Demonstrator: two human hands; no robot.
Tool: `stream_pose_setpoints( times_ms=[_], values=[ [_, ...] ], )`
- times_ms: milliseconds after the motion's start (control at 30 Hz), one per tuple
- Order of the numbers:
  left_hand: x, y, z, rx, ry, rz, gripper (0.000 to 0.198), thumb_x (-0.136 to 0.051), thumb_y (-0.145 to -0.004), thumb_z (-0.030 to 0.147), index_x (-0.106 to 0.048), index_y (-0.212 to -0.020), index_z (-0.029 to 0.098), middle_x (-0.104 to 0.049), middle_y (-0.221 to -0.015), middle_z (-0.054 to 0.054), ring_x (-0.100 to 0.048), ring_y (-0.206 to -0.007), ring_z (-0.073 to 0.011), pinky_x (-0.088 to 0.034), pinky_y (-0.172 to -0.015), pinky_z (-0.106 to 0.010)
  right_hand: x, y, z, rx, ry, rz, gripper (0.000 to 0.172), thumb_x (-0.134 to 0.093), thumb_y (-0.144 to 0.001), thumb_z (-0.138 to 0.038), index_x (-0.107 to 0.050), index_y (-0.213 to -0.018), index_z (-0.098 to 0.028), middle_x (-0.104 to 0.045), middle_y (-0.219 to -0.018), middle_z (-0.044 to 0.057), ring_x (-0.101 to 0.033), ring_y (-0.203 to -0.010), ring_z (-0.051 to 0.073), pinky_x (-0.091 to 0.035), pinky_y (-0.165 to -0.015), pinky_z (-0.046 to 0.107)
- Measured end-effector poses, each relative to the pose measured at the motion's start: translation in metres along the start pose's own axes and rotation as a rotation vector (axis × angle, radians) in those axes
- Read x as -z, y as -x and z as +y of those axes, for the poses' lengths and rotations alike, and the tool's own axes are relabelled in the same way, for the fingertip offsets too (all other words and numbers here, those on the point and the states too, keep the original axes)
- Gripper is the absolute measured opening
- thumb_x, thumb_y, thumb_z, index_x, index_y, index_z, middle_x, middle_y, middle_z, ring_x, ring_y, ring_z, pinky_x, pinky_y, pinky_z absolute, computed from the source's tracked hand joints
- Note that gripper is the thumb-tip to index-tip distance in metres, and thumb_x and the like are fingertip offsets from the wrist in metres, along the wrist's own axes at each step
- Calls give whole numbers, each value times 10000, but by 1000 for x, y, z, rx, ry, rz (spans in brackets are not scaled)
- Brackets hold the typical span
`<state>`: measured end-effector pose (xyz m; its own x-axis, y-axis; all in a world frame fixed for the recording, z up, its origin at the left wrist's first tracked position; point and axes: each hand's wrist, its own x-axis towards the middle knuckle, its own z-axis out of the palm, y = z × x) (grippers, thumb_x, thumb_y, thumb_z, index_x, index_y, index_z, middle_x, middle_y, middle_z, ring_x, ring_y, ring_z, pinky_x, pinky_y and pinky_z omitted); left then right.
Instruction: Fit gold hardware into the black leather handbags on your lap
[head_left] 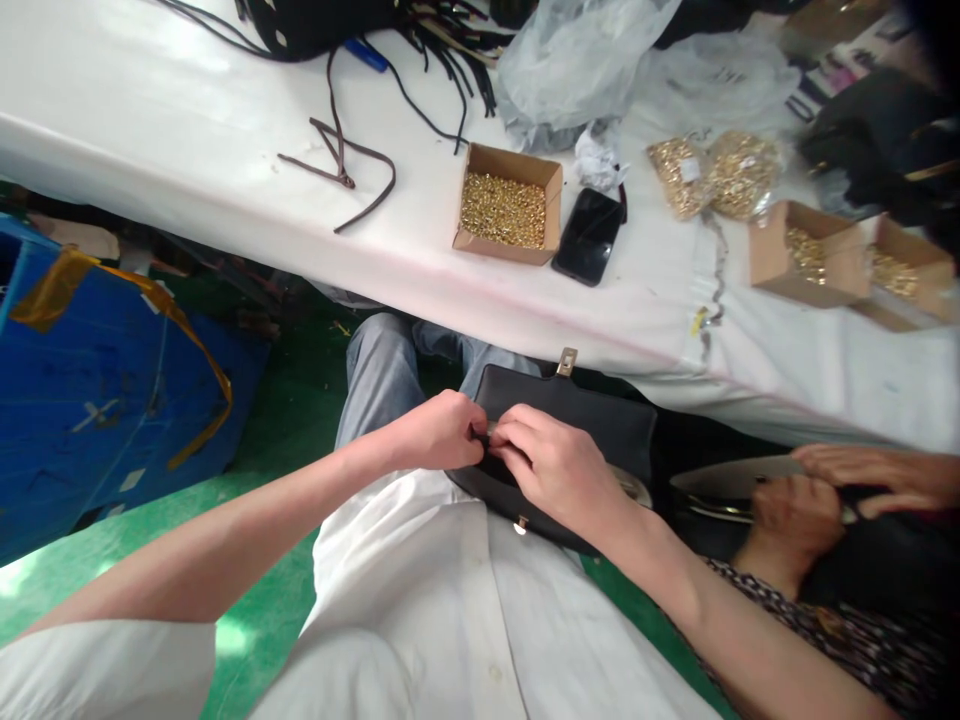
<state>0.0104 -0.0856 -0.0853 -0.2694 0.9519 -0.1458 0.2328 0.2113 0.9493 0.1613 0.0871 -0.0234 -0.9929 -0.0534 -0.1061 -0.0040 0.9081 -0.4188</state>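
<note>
A black handbag (574, 405) rests on my lap, its flap lifted toward the table and a gold-coloured clasp (567, 362) at the flap's edge. My left hand (446, 430) is closed at the bag's left end, fingers curled on its dark edge. Beside it, my right hand (551, 460) pinches at the same spot, the fingertips of both hands almost meeting. Whatever small part lies between the fingers is hidden. Below my right hand, a small metal lock piece (521, 524) shows on the bag's front.
On the white-covered table (300, 240) stand a box of gold-coloured hardware (506, 210), a black phone (590, 237), bagged fittings (742, 172) and more boxes (806, 255). At right, a co-worker's hands (795, 520) handle another bag. A blue bin (112, 400) stands left.
</note>
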Motion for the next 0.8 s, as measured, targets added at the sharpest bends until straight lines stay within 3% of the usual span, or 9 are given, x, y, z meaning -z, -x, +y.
stream_pose_setpoints(
  times_ms=[333, 567, 800],
  values=[
    [3, -1, -3, -11, 75, -26, 91, -666, -778, 121, -756, -790, 129, -614, -674, 37, -524, -652, -126, -358, -553, -256, 1, 3, -2, 67, 95, 5, 99, -615, -1118, -157, -693, -1077, -202, -729, -1135, 71, -695, -1028, 240, -541, -891, 419],
    [-2, -1, -8, -20, 107, -34, 68, -696, -789, 176, -729, -743, 140, -624, -660, 31, -547, -676, -139, -360, -562, -249, -9, 7, -7, 65, 19, -20, 158, -606, -1119, -165, -722, -1025, -218, -725, -1180, 79, -672, -1052, 248, -548, -901, 423],
    [-3, -5, -13, -43, 167, -86, 126, -636, -780, 138, -761, -790, 129, -622, -681, 25, -551, -667, -141, -368, -568, -249, -11, 12, 7, 106, 1, 30, 179, -564, -1143, -175, -735, -1140, -227, -749, -1214, 78, -714, -1074, 236, -574, -939, 412]
  ],
)
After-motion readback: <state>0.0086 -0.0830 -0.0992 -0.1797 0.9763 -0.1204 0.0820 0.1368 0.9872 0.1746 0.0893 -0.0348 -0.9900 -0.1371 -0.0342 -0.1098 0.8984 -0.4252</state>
